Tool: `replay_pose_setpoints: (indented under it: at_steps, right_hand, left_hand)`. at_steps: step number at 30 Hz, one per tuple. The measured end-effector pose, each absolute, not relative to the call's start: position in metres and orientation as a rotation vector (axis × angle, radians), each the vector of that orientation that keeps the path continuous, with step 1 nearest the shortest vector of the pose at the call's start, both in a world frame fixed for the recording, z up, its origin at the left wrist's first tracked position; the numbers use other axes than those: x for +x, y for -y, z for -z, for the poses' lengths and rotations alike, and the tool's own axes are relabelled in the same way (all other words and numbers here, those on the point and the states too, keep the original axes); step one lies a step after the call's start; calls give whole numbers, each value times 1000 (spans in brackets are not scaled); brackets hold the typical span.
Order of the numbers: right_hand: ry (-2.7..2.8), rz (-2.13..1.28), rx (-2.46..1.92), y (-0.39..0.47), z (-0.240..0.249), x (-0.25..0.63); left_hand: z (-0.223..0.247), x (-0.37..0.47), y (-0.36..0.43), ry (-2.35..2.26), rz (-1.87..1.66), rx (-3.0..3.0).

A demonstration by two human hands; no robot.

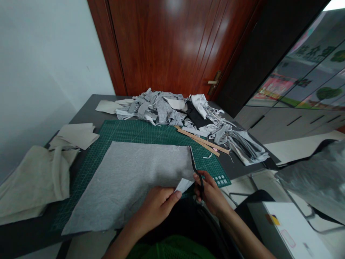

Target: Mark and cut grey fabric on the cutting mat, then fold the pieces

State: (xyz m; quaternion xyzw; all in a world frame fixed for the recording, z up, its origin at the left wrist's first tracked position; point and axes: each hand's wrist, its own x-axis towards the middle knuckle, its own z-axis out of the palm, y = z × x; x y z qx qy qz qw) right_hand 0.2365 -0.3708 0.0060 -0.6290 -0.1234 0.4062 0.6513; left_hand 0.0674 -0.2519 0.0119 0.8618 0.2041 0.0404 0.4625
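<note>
A large sheet of grey fabric (134,172) lies spread over a green cutting mat (129,126). My left hand (160,205) is closed on the near right part of the fabric, with a lighter turned-up corner showing between thumb and fingers. In my right hand (211,192) are black-handled scissors (201,178), my fingers wrapped round the handles. Their blades point away from me along the fabric's right edge. I cannot tell how far apart the blades are.
A heap of grey and white fabric scraps (161,108) covers the table's back. Two wooden rulers (202,140) cross on the mat's right side. Folded beige fabric (37,180) lies at left. A white box (291,226) stands at lower right, near a plastic-covered chair (315,176).
</note>
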Motion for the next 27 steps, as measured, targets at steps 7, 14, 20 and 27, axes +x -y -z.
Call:
replay_pose_setpoints:
  at_steps: [7,14,20,27]
  right_hand:
    - [267,-914,-1414,370,-5,236]
    - [266,-919,-1398,368,-2,238]
    - [296,-933,-1432,369,-1,240]
    - [282,-933,-1459,368,-2,242]
  left_hand:
    - [-9,67,252,-504,-104,2119]
    - [-11,68,251,-487,-116,2122]
    - [-11,68,252,-491,-119,2129]
    - [-12,68,252,-495,-113,2134]
